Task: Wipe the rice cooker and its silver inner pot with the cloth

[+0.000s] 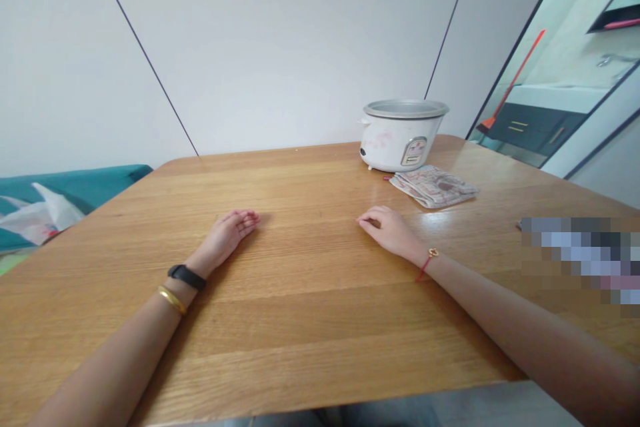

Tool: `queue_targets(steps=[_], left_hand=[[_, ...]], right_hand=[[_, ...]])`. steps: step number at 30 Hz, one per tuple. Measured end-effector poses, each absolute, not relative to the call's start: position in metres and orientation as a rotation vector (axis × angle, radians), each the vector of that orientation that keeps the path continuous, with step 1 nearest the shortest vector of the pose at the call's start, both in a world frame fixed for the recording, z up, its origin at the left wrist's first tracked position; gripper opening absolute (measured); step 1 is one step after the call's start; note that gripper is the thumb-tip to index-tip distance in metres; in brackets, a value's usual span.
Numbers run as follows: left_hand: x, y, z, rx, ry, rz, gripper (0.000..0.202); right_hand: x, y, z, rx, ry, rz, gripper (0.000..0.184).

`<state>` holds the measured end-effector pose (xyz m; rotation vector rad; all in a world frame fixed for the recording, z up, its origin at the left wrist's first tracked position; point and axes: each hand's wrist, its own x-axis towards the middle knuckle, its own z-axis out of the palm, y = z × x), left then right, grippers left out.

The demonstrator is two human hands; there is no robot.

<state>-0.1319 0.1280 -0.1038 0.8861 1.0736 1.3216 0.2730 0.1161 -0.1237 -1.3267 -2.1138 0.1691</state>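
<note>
"Which of your hands is nearer the folded printed cloth [433,187]?"

"Your right hand [390,232]. The cloth lies ahead and slightly rightward, long side running crosswise, against the white rice cooker [401,140]."

"And your grip?"

"Empty and relaxed, both hands resting on the wooden table [305,327], your left hand [225,237] farther off."

A wooden table [200,320] runs out under everything; a white rice cooker [400,147] stands near its far edge; a folded patterned cloth [434,187] lies just beside it; a blurred patch [575,260] hides something at right.
</note>
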Motion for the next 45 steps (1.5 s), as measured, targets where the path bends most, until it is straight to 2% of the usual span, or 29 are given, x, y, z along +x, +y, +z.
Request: queue_targets(steps=[6,17,24,34,45], left_hand=[[-0.1284,0.1263,-0.1,0.859,1.088,1.329,0.018],[-0.1317,0.1282,-0.1037,0.897,1.1,1.317,0.01],[-0.1295,0.1274,-0.1015,0.875,1.1,1.326,0.015],[-0.1333,0.1292,-0.1062,0.917,1.084,1.302,0.01],[-0.1321,0.1302,-0.1065,0.909,1.1,1.301,0.013]], right_hand=[[0.2727,0.1144,-0.1212,-1.331,-2.155,0.153,0.016],[0.2721,0.1132,-0.121,-1.377,-2.196,0.135,0.015],[0.271,0.1119,-0.1194,-1.411,-2.213,0.132,0.016],[0.2711,0.1113,-0.1187,-1.423,-2.232,0.133,0.017],[0.2714,0.1113,-0.1193,-1.425,-2.231,0.137,0.017]])
